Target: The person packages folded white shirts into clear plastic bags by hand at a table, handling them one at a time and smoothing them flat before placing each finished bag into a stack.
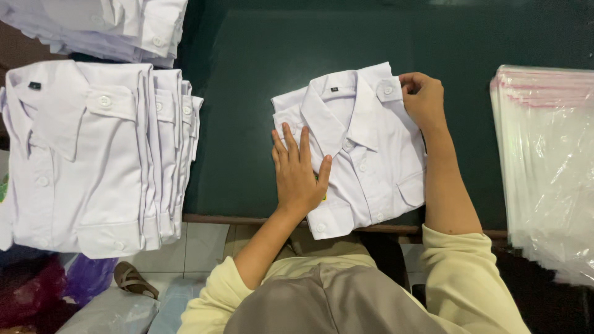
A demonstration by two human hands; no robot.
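A folded white shirt [356, 148] lies near the front edge of the dark green surface [247, 93], collar pointing away from the person and its lower hem slightly overhanging the wooden edge. The left hand [298, 173] lies flat on the shirt's left front, palm down, fingers straight and slightly spread, thumb angled out toward the button placket; the wrist bends a little and the bare forearm runs back to a pale yellow sleeve [210, 303] pushed up near the elbow. The right hand [424, 99] sits at the shirt's far right corner, by the shoulder tab, with its fingers curled in and seemingly pinching the fabric edge (the fingertips themselves are tucked out of sight). Its forearm runs straight along the shirt's right side.

To the left, well apart from the hands, a stack of folded white shirts [93, 154] lies on the surface, with another pile [111, 25] beyond it. On the right rests a stack of clear plastic bags [544, 167].
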